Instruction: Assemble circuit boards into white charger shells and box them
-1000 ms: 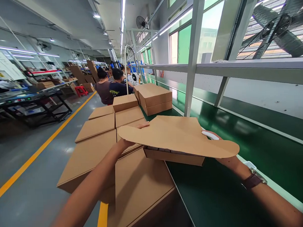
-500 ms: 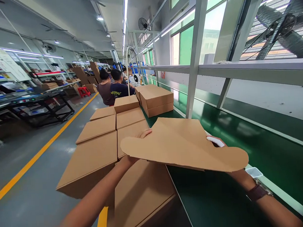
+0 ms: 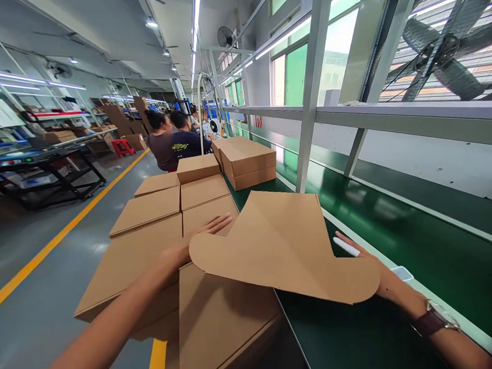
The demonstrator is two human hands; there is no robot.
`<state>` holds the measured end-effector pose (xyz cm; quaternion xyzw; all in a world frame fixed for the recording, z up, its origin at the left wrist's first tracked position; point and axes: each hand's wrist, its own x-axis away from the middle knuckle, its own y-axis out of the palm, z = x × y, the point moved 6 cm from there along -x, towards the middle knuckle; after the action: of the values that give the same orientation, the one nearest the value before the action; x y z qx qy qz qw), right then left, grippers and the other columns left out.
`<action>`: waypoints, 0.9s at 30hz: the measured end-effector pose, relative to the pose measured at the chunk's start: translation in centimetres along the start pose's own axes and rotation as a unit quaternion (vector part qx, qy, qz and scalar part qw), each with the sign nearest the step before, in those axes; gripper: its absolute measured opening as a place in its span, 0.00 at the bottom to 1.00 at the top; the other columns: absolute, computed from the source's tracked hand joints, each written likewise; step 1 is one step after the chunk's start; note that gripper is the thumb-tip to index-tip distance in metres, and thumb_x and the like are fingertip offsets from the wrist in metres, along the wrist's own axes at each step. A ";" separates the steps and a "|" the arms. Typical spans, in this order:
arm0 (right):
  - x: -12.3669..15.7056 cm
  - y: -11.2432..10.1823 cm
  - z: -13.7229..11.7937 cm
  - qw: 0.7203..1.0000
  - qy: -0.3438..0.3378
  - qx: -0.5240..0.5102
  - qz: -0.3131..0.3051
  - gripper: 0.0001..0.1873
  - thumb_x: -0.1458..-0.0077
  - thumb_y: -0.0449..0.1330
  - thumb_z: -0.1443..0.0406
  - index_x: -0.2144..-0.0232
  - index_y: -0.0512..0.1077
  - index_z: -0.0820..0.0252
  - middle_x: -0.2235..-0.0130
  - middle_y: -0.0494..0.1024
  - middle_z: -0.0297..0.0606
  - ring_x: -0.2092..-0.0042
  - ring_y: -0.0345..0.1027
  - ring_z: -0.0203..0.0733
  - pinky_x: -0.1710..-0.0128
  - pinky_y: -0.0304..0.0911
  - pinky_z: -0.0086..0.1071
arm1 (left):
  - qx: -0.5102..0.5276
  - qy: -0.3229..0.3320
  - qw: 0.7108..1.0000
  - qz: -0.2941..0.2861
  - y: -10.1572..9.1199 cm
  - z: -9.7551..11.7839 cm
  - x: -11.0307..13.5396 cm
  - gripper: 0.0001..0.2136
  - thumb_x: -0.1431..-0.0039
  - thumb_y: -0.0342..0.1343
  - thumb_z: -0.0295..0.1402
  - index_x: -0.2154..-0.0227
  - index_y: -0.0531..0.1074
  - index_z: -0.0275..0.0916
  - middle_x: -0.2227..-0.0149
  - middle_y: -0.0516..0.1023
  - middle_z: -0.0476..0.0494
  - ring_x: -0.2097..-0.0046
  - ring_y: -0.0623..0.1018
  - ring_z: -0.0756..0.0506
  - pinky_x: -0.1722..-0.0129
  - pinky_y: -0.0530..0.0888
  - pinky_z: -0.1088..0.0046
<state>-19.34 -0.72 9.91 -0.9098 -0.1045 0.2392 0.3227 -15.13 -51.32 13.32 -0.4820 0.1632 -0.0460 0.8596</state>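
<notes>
A brown cardboard box (image 3: 283,231) lies in front of me, its wide end flap with two rounded ears turned toward me. Beside its left ear is my left hand (image 3: 205,231), fingers stretched out and palm partly hidden by the cardboard. My right hand (image 3: 355,253) is at the right ear, its fingers extended along the box's right side and one finger wrapped in white. Neither hand grips the box; whether they touch it, I cannot tell. Below the flap, another closed box (image 3: 226,319) sits at the green worktop's (image 3: 328,337) left edge.
Several closed cardboard boxes (image 3: 151,252) stand in rows on the left. More boxes (image 3: 249,160) are stacked farther along the green surface. A metal post (image 3: 307,96) and shelf rail rise on the right. Two people (image 3: 183,138) sit beyond the boxes.
My hands have moved outward from the sides of the cardboard, fingers now straighter. The near flap has dropped a little and tilts down toward the right. The view has shifted slightly right.
</notes>
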 end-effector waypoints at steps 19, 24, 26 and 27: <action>-3.5 6.8 -6.6 0.941 -0.055 0.243 -0.229 0.45 0.29 0.44 0.44 0.25 0.44 0.71 0.25 0.46 0.55 0.25 0.36 0.61 0.27 0.46 0.58 | -0.126 0.012 0.962 -0.244 6.1 5.9 -2.8 0.45 0.32 0.43 0.61 0.25 0.35 0.37 0.24 0.32 0.36 0.23 0.40 0.34 0.26 0.46 0.53; -3.2 6.5 -5.6 0.943 -0.070 0.279 -0.166 0.43 0.28 0.43 0.45 0.26 0.47 0.70 0.25 0.46 0.54 0.24 0.37 0.59 0.27 0.47 0.55 | -0.126 0.002 0.986 -0.108 5.0 4.8 -3.2 0.39 0.29 0.40 0.57 0.25 0.40 0.39 0.23 0.36 0.37 0.23 0.42 0.33 0.26 0.51 0.52; -3.0 7.3 -5.5 0.941 -0.065 0.293 -0.155 0.44 0.29 0.43 0.43 0.26 0.49 0.70 0.25 0.47 0.54 0.24 0.38 0.59 0.27 0.49 0.55 | -0.119 -0.025 0.989 -0.088 5.9 4.4 -2.9 0.41 0.30 0.42 0.59 0.25 0.38 0.40 0.23 0.35 0.37 0.24 0.49 0.32 0.28 0.57 0.54; -2.9 7.7 -5.4 0.940 -0.063 0.299 -0.150 0.44 0.29 0.43 0.42 0.26 0.50 0.70 0.25 0.47 0.55 0.24 0.38 0.59 0.28 0.50 0.55 | -0.115 -0.038 0.989 -0.089 6.5 4.4 -2.7 0.42 0.31 0.43 0.60 0.25 0.39 0.39 0.23 0.36 0.36 0.25 0.53 0.31 0.30 0.60 0.55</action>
<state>-18.86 -10.59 9.75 -0.7283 -0.1835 0.2656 0.6045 -16.75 -43.68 10.55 -0.5915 0.0909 -0.0847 0.7967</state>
